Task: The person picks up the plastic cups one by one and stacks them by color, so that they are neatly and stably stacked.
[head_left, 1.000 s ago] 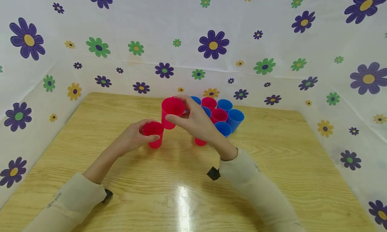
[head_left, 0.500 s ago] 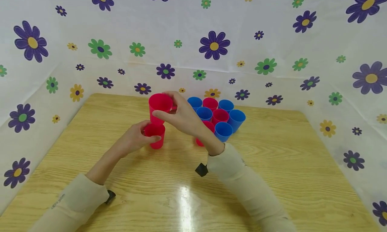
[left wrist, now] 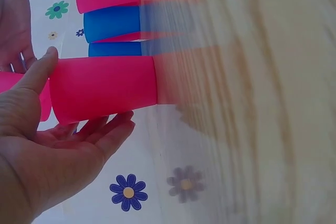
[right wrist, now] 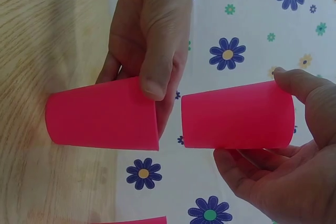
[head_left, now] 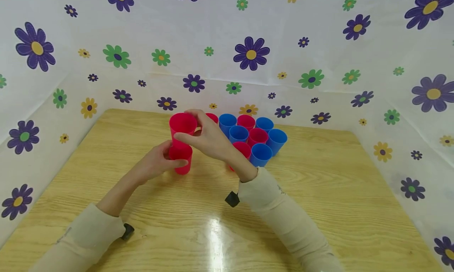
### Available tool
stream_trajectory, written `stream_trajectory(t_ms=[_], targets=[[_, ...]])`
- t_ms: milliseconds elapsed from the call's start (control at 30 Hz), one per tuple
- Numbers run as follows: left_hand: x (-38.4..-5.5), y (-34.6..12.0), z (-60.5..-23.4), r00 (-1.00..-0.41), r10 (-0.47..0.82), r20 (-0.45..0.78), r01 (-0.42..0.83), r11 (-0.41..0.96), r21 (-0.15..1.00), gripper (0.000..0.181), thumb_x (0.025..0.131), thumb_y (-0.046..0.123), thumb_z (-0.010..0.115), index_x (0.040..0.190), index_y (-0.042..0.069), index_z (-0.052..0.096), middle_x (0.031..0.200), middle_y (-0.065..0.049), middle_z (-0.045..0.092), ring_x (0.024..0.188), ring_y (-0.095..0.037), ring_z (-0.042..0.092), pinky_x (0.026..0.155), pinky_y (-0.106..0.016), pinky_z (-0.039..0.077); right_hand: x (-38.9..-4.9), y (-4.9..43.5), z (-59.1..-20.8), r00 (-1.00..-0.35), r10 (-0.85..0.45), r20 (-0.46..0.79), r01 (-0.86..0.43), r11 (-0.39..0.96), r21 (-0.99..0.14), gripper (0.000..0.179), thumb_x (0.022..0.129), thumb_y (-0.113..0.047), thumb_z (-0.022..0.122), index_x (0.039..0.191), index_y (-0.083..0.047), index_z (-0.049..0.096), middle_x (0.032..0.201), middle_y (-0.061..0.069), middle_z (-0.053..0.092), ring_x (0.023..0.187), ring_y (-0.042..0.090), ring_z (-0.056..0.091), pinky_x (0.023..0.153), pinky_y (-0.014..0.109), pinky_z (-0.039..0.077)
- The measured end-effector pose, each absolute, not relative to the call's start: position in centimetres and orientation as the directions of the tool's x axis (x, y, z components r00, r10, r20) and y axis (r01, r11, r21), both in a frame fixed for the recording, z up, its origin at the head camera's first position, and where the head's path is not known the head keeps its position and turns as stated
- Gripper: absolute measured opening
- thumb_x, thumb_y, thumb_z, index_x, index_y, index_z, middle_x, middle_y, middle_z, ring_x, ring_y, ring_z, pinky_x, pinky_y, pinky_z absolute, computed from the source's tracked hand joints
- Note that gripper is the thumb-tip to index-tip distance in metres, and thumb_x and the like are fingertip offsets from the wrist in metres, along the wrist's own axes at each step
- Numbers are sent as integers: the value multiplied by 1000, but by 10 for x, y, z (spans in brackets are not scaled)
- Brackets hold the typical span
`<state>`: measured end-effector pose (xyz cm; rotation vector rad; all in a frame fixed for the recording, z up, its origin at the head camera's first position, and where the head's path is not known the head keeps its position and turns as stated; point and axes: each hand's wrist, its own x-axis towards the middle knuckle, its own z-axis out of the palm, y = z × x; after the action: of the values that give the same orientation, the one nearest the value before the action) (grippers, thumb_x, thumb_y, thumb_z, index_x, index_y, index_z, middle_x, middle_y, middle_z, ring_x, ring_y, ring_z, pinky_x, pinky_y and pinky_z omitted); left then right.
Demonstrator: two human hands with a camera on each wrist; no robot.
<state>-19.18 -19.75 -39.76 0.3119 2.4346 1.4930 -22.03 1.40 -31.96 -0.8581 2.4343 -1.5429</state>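
Observation:
A red plastic cup [head_left: 183,168] stands upright on the wooden table, left of the middle. My left hand [head_left: 153,162] holds it around the side, the thumb near the rim, as the left wrist view also shows on that cup [left wrist: 107,87]. Directly above it, my right hand [head_left: 212,141] grips a second red cup [head_left: 182,124], mouth upward. In the right wrist view a narrow gap separates this raised cup's [right wrist: 236,116] base from the rim of the standing cup [right wrist: 102,115]. The right hand's fingers [right wrist: 236,174] curl around its side.
Several red and blue cups, such as this blue cup [head_left: 261,154], stand upright in a close cluster right of my hands. A red cup [head_left: 213,117] is partly hidden behind my right hand. Flower-printed white cloth [head_left: 198,27] surrounds the table [head_left: 319,193].
My right hand has carried the upper red cup leftward until it is above the standing one, lowering it slightly in the last half second. The left hand stays on its cup.

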Motion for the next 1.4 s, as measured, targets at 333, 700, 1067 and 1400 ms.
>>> stream_trajectory(t_ms=[333,700,1067,1400], targets=[[-193,-198,-401,-940,332,-77,68,406,911,72,93,25,79,153,9,41,141,-15,58,126,-35,58,102,-46,53,-221,16,-333,-810,-566,153,-403,348,-847,70,93,-26,78,150,-8,43,138,8,59,117,23,60,85,28,58],[-192,-198,-406,-952,295,-80,50,408,912,68,92,27,80,147,6,46,139,-14,59,124,-33,60,102,-46,53,-222,35,-347,-794,-593,135,-430,391,-814,65,96,-26,75,151,-6,46,143,13,59,126,25,58,100,39,54],[-193,-195,-406,-959,272,-79,36,394,919,76,91,26,82,151,6,41,143,-15,55,127,-36,56,102,-47,53,-219,68,-347,-821,-555,135,-402,394,-826,58,96,-28,75,145,-5,53,140,12,61,126,31,60,104,41,51],[-192,-194,-407,-957,285,-61,56,386,921,74,92,24,81,151,3,41,143,-17,55,128,-37,56,100,-41,54,-211,111,-349,-829,-521,201,-472,463,-750,51,96,-21,76,140,-1,59,138,15,63,122,31,64,100,44,55]])
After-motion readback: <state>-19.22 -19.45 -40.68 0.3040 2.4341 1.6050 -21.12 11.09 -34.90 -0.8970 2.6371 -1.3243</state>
